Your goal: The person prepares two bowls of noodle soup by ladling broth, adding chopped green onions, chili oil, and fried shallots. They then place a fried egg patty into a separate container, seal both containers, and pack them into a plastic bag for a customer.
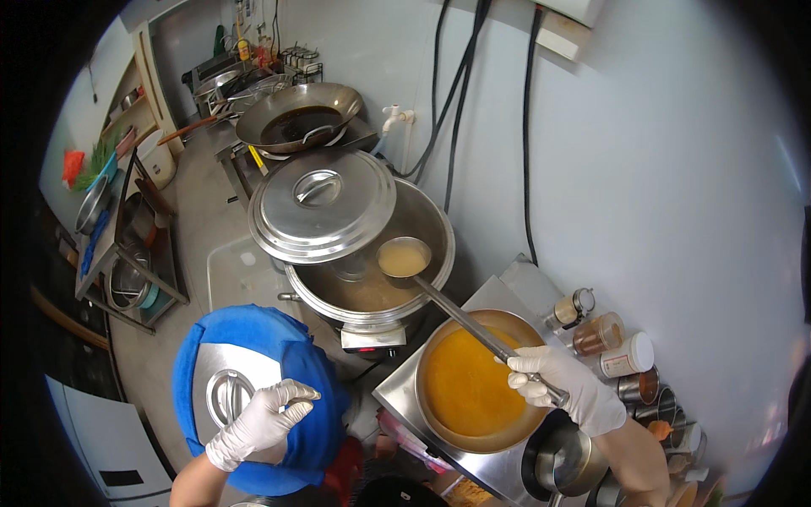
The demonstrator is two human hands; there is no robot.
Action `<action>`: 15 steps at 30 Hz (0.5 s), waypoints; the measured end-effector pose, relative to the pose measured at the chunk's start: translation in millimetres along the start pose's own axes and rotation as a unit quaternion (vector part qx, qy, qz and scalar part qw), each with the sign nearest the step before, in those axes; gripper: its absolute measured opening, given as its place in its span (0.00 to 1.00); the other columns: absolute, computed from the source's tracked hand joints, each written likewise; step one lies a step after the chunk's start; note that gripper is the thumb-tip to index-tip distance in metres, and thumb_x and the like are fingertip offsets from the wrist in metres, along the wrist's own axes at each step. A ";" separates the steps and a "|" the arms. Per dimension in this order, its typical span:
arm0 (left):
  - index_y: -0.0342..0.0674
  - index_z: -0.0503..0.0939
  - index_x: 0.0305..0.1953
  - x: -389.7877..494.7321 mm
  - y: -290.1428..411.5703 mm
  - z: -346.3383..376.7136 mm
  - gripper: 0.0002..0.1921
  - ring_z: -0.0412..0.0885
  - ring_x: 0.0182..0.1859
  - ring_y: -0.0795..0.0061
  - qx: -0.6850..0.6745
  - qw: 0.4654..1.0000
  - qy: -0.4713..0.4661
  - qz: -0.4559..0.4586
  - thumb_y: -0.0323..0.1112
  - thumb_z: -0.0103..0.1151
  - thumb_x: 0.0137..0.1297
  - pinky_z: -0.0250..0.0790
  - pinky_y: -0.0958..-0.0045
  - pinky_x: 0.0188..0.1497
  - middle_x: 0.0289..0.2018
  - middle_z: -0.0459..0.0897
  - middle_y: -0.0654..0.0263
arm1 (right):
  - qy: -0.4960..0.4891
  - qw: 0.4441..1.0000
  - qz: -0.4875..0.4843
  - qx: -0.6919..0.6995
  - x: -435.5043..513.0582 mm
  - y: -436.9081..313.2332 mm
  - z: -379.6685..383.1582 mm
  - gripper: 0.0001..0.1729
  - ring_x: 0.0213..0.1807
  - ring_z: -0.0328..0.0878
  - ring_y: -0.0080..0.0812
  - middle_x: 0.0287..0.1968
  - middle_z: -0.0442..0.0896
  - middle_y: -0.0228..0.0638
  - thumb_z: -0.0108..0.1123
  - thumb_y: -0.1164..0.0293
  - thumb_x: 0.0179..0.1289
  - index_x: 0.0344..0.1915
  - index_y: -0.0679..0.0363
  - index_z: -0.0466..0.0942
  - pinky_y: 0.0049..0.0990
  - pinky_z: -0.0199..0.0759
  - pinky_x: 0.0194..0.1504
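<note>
My right hand (557, 386), in a white glove, grips the handle of a long steel ladle (459, 317). The ladle's bowl holds pale liquid over a large steel stockpot (448, 253) of cloudy liquid, partly covered by a steel lid (355, 222). Beneath the handle sits a wide pan (421, 405) with orange-yellow liquid (462, 386) on a steel counter. My left hand (272, 412), also gloved, holds nothing visible, its fingers bent and thumb near the fingertips. It hovers above or beside a lidded container (253, 358) wrapped in blue cloth (241, 323); contact cannot be told.
A wok (348, 98) of dark liquid stands beyond the stockpot. Jars (599, 333) and metal containers (640, 385) line the wall at right. A smaller pan (586, 462) is near my right forearm. A shelf unit (136, 266) stands at left; black cables (527, 158) hang on the wall.
</note>
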State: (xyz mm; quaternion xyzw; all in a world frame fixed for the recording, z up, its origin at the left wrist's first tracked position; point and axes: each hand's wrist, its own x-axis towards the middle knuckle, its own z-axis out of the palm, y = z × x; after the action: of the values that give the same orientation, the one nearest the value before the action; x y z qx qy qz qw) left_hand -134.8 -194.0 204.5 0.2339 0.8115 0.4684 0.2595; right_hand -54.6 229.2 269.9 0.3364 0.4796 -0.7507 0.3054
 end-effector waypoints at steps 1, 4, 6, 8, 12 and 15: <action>0.33 0.82 0.47 -4.8 1.3 3.9 0.11 0.82 0.46 0.72 -0.003 1.000 -0.004 -0.010 0.31 0.62 0.68 0.74 0.73 0.51 0.44 0.83 0.60 | -0.007 1.000 -0.011 0.003 -4.6 9.6 -0.7 0.05 0.16 0.61 0.14 0.28 0.72 0.28 0.51 0.68 0.75 0.40 0.56 0.68 0.16 0.53 0.15; 0.32 0.82 0.48 -16.1 5.0 17.8 0.10 0.82 0.47 0.71 -0.028 0.998 -0.021 -0.043 0.30 0.60 0.70 0.73 0.72 0.52 0.44 0.84 0.58 | -0.030 0.998 -0.046 0.021 -24.1 37.0 -3.7 0.04 0.16 0.61 0.13 0.28 0.71 0.27 0.51 0.69 0.74 0.41 0.56 0.68 0.15 0.51 0.15; 0.32 0.82 0.48 -21.8 2.9 30.8 0.10 0.82 0.47 0.71 -0.051 0.997 -0.035 -0.051 0.30 0.60 0.70 0.73 0.73 0.52 0.44 0.84 0.59 | -0.036 0.996 -0.075 0.036 -42.2 52.5 -5.6 0.04 0.16 0.61 0.13 0.28 0.71 0.27 0.51 0.69 0.74 0.42 0.56 0.68 0.15 0.52 0.15; 0.30 0.82 0.48 -25.3 11.6 48.6 0.10 0.82 0.46 0.71 -0.043 0.996 -0.057 -0.060 0.29 0.58 0.71 0.73 0.74 0.52 0.43 0.84 0.60 | -0.032 0.993 -0.101 0.043 -65.7 68.4 -10.5 0.04 0.16 0.60 0.12 0.27 0.70 0.25 0.50 0.68 0.75 0.42 0.57 0.69 0.16 0.54 0.16; 0.26 0.81 0.47 -36.9 35.3 99.8 0.10 0.83 0.42 0.72 -0.016 0.994 -0.098 -0.052 0.25 0.55 0.71 0.74 0.75 0.48 0.40 0.83 0.57 | -0.063 0.985 -0.151 0.059 -116.6 110.4 -27.3 0.07 0.14 0.60 0.12 0.24 0.69 0.21 0.52 0.66 0.74 0.40 0.57 0.69 0.16 0.54 0.14; 0.26 0.80 0.48 -64.0 17.5 132.8 0.10 0.83 0.41 0.74 -0.032 0.989 -0.137 -0.052 0.22 0.53 0.71 0.76 0.76 0.48 0.41 0.83 0.57 | -0.051 0.982 -0.173 0.062 -165.6 144.8 -28.3 0.08 0.13 0.61 0.14 0.23 0.71 0.22 0.55 0.66 0.73 0.37 0.58 0.69 0.18 0.53 0.12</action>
State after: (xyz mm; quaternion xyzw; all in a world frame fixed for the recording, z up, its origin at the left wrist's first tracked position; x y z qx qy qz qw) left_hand 1.1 -141.0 176.2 0.2446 0.7641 0.4433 0.3997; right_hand 161.7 226.6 318.6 0.2280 0.4673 -0.8364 0.1733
